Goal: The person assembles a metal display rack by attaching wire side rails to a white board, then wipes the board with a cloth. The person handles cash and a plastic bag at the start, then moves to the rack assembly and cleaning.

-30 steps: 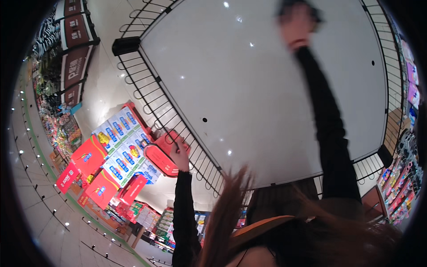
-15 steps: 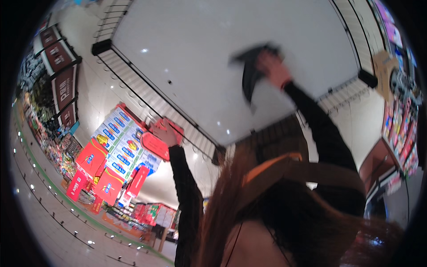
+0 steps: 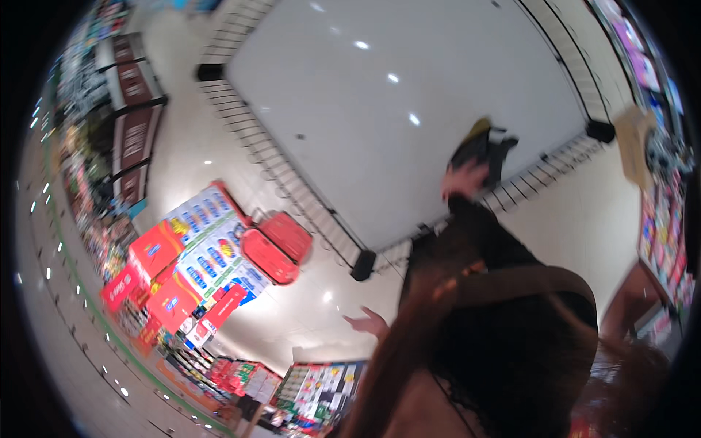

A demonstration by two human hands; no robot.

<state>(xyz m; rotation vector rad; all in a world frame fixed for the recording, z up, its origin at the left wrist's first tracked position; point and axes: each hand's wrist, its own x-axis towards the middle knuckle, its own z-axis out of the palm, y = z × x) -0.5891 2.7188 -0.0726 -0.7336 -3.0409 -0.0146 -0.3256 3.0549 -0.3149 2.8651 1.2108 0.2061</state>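
Observation:
A wide white tabletop (image 3: 350,139) with a black wire rim lies in front of me. Near its close right side, my right hand (image 3: 467,179) is closed on a dark grey cloth (image 3: 499,157) that has a yellowish patch (image 3: 478,130) at its far end. The cloth rests on or just above the white surface; I cannot tell which. My left hand (image 3: 367,321) is off the table on the near side, fingers apart, holding nothing. Long hair hides part of that arm.
Beyond the wire rim (image 3: 281,182) on the left are red basket-like things (image 3: 274,248) beside a stack of blue-and-white and red cartons (image 3: 212,241). Brown panelled display bins (image 3: 135,124) stand farther left. A cardboard box (image 3: 634,150) and stocked shelves (image 3: 664,233) line the right.
My right hand has moved the cloth nearer and to the right across the tabletop. My left hand has drawn back from beside the red basket-like things toward my body.

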